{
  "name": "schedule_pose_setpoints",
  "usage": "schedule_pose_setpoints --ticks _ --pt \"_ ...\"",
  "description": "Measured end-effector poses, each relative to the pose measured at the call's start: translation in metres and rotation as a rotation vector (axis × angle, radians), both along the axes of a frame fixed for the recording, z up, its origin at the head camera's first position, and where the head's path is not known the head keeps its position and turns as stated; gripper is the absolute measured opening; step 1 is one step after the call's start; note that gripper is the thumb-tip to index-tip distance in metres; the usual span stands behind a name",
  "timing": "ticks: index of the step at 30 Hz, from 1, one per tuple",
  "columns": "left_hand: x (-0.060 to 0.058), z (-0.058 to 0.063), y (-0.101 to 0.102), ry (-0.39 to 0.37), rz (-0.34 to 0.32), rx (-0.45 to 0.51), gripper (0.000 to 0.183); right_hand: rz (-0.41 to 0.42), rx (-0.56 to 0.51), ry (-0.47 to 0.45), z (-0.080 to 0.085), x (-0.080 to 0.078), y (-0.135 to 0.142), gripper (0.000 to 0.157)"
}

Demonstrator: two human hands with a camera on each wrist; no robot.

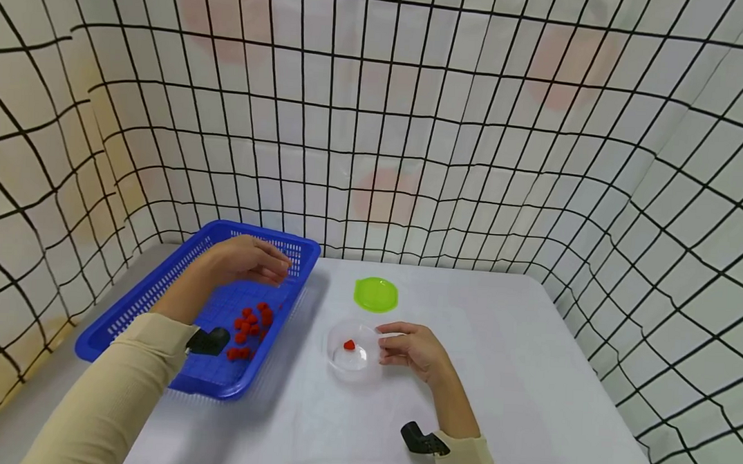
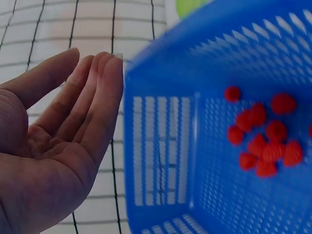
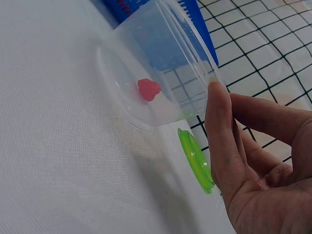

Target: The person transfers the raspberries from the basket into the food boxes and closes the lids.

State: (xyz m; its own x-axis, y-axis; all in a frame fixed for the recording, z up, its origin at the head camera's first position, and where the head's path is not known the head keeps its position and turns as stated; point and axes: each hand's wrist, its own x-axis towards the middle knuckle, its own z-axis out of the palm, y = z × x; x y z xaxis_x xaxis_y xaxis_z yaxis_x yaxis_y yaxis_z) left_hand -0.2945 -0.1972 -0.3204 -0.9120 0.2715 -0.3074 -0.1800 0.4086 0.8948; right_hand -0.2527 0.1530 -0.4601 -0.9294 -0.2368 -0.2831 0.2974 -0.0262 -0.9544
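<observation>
My left hand (image 1: 248, 260) is above the far part of the blue plastic basket (image 1: 313, 254), its fingers loosely extended and nothing in them. In the left wrist view the palm of the left hand (image 2: 63, 131) shows bare. Small red raspberry-like pieces (image 1: 254, 329) lie scattered on the basket's floor. My right hand (image 1: 417, 352) pinches the right rim of a clear round plastic bowl (image 3: 141, 48) between thumb and fingers. One red raspberry-like piece (image 3: 148, 89) lies on the bottom of the bowl, which stands on the white table.
A bright green round lid (image 1: 376, 294) lies flat on the white tablecloth (image 1: 497, 348), just behind the bowl. Black wire mesh (image 1: 437, 159) encloses the table at the back and both sides, close behind the basket.
</observation>
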Motion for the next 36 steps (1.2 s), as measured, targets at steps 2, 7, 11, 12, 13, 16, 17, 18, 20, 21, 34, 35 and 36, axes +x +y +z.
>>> schedule_pose_setpoints --ticks 2,7,11,12,13,16,17,18,20,21,34,35,36 --pt "0.001 -0.003 -0.009 0.002 0.01 -0.02 0.036 0.001 0.002 0.002 0.0 0.001 0.0 0.036" --pt "0.001 -0.018 -0.03 -0.015 0.029 -0.037 0.035 0.002 -0.001 0.005 0.001 0.002 -0.001 0.039" --pt "0.002 -0.03 -0.045 -0.04 0.002 -0.068 0.036 0.004 -0.009 0.006 0.002 0.003 -0.002 0.039" --pt "0.003 -0.032 -0.048 -0.047 -0.013 -0.08 0.036 0.005 -0.011 0.006 0.003 0.003 -0.002 0.039" --pt "0.004 -0.034 -0.051 -0.058 -0.027 -0.089 0.037 0.005 -0.011 0.005 0.003 0.003 -0.001 0.039" --pt "0.007 -0.039 -0.057 -0.097 -0.063 -0.116 0.04 0.007 -0.011 0.004 0.003 0.003 -0.001 0.038" --pt "0.008 -0.04 -0.059 -0.11 -0.068 -0.121 0.04 0.007 -0.011 0.003 0.003 0.003 -0.001 0.038" --pt "0.008 -0.042 -0.06 -0.123 -0.06 -0.122 0.04 0.008 -0.012 0.003 0.003 0.003 -0.001 0.038" --pt "0.009 -0.045 -0.063 -0.133 -0.055 -0.132 0.04 0.008 -0.012 0.003 0.003 0.003 -0.001 0.038" --pt "0.009 -0.048 -0.065 -0.133 -0.048 -0.136 0.04 0.009 -0.011 0.003 0.002 0.003 -0.002 0.038" --pt "0.005 -0.07 -0.077 -0.175 0.107 -0.098 0.04 0.004 0.002 -0.001 0.004 0.004 -0.003 0.038" --pt "0.004 -0.072 -0.078 -0.174 0.102 -0.107 0.04 0.003 0.002 -0.002 0.004 0.004 -0.003 0.037" --pt "0.003 -0.073 -0.078 -0.178 0.097 -0.109 0.04 0.003 0.002 -0.001 0.004 0.003 -0.003 0.037"
